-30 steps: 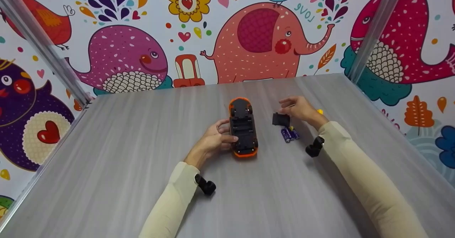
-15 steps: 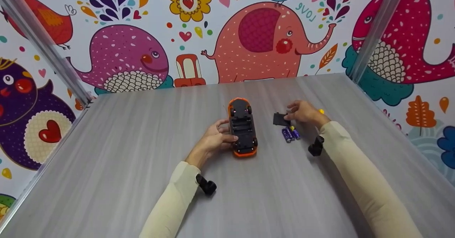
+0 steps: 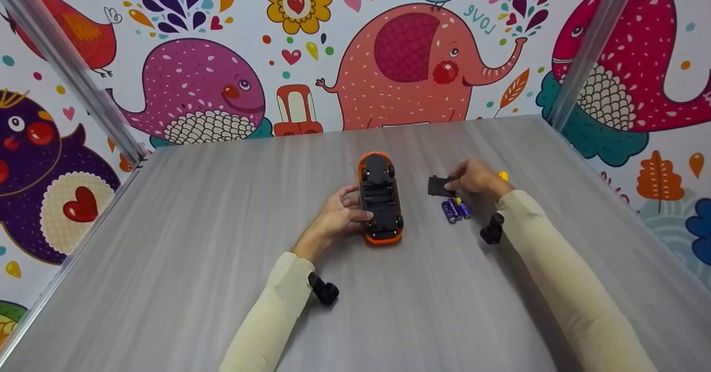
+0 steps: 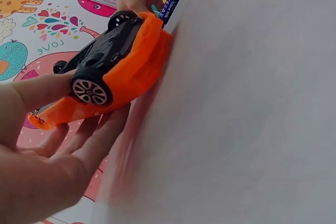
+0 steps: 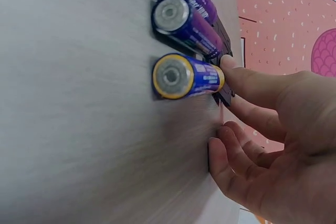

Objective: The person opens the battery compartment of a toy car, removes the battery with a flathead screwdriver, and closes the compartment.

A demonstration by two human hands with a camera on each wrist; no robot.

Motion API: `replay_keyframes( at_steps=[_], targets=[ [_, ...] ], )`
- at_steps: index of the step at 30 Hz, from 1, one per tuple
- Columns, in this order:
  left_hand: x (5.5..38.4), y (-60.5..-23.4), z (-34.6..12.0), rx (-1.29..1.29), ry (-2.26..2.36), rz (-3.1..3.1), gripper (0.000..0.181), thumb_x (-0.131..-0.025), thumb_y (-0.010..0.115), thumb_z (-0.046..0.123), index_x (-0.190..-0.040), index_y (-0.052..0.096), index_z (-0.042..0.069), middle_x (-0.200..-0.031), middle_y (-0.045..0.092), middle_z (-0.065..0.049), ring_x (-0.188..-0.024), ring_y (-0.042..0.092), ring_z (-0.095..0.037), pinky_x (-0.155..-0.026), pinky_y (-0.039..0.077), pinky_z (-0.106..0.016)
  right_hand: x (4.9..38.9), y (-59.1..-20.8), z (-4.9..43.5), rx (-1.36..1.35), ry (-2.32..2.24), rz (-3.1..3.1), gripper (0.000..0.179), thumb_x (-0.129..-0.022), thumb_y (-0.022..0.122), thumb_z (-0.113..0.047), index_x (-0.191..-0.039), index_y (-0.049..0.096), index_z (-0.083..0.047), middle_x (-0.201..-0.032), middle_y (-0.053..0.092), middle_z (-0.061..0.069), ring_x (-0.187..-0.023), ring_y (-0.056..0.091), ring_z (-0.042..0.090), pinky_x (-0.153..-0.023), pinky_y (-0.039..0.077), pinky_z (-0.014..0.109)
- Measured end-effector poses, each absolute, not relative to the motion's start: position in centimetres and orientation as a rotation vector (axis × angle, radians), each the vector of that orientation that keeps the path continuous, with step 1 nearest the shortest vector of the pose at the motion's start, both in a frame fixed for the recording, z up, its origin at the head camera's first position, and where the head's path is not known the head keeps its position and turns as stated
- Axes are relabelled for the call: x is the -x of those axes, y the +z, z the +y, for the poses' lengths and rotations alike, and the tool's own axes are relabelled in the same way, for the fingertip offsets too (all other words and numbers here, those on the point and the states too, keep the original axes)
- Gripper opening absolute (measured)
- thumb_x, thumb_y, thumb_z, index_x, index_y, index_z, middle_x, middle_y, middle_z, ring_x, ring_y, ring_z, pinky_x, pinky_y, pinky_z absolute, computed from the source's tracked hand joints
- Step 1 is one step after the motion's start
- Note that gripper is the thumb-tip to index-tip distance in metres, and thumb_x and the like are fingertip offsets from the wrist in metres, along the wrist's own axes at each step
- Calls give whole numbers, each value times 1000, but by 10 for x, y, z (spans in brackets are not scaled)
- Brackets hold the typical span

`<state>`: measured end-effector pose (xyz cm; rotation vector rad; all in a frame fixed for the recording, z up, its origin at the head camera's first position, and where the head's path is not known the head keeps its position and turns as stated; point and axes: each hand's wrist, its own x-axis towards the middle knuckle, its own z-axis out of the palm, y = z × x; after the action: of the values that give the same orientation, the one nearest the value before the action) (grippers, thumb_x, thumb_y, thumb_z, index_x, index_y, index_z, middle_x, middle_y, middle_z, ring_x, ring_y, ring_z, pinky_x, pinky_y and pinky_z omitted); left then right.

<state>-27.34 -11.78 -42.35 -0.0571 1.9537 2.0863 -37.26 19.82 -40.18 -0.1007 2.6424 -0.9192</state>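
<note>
An orange toy car [image 3: 381, 200] lies upside down, its black underside and open battery compartment facing up. My left hand [image 3: 335, 216] grips it from the left side, thumb on the underside by a wheel and fingers along the orange body [image 4: 131, 77]. To the right of the car, my right hand [image 3: 475, 177] pinches the right edge of a flat black battery cover [image 3: 439, 185] at the table. Three purple-blue batteries [image 3: 455, 210] lie side by side just in front of the cover. One battery [image 5: 191, 77], with a yellow rim, lies close to my right thumb.
A small yellow object [image 3: 503, 175] shows behind my right wrist, mostly hidden. The grey table [image 3: 222, 205] meets patterned walls [image 3: 300, 55] at the back and sides. Each sleeve carries a black wrist camera [image 3: 324, 289].
My right hand has come down from above the battery cover to its right edge, and its fingers have closed in on it. My left hand and the toy car stay in place.
</note>
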Motion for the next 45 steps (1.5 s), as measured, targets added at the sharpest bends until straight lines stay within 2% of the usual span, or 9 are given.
replay_keyframes(
  at_steps=[3, 8, 12, 17, 21, 25, 30, 34, 45],
  targets=[
    [273, -424, -117, 60, 2082, 1954, 80, -81, 69, -15, -151, 37, 9, -134, 59, -20, -105, 66, -24, -82, 59, -36, 373, -402, 199, 119, -954, 2648, 45, -95, 69, -19, -132, 56, 3, -123, 58, 21, -106, 51, 30, -99, 47, 40],
    [274, -424, -117, 70, 2074, 1953, 81, -81, 70, -14, -151, 37, 10, -136, 59, -19, -107, 65, -25, -85, 59, -37, 373, -401, 200, 158, -1048, 2655, 34, -95, 68, -12, -123, 55, 3, -111, 56, 15, -93, 51, 22, -81, 48, 29],
    [274, -423, -117, 75, 2074, 1951, 81, -81, 70, -14, -151, 36, 9, -135, 59, -20, -107, 65, -25, -87, 59, -39, 372, -398, 200, 173, -1104, 2651, 28, -96, 66, -7, -120, 57, 3, -109, 58, 15, -86, 55, 19, -72, 52, 25],
    [274, -424, -118, 81, 2079, 1957, 80, -81, 70, -14, -151, 37, 8, -135, 59, -20, -105, 66, -25, -85, 60, -39, 368, -391, 198, 201, -1173, 2661, 25, -97, 62, -4, -121, 60, 3, -115, 61, 20, -90, 60, 24, -74, 57, 30],
    [274, -424, -118, 84, 2081, 1954, 80, -81, 69, -14, -151, 37, 8, -135, 59, -20, -104, 67, -25, -81, 60, -36, 364, -385, 197, 220, -1255, 2641, 27, -98, 60, -2, -124, 60, 3, -118, 61, 22, -97, 62, 28, -83, 59, 36],
    [273, -424, -118, 94, 2088, 1942, 81, -81, 69, -15, -151, 36, 9, -135, 60, -20, -103, 67, -24, -80, 60, -35, 362, -382, 194, 233, -1345, 2602, 27, -99, 58, -2, -125, 59, 4, -116, 61, 20, -96, 63, 24, -88, 59, 39],
    [274, -424, -117, 76, 2105, 1942, 80, -81, 69, -16, -151, 37, 7, -133, 60, -21, -98, 68, -23, -76, 60, -34, 359, -378, 190, 278, -1433, 2587, 28, -99, 59, -2, -125, 59, 6, -109, 61, 15, -89, 62, 15, -81, 61, 34],
    [274, -424, -116, 76, 2105, 1938, 81, -81, 69, -16, -152, 37, 8, -133, 60, -21, -98, 67, -23, -76, 59, -34, 353, -373, 184, 301, -1470, 2578, 28, -99, 59, -4, -126, 59, 5, -112, 60, 15, -91, 62, 17, -77, 61, 30],
    [274, -424, -118, 77, 2082, 1956, 79, -82, 69, -14, -151, 37, 8, -134, 60, -21, -101, 67, -24, -79, 60, -35, 332, -362, 158, 455, -1539, 2551, 30, -98, 61, -3, -127, 61, 0, -120, 64, 20, -94, 66, 16, -76, 62, 31]
  ],
)
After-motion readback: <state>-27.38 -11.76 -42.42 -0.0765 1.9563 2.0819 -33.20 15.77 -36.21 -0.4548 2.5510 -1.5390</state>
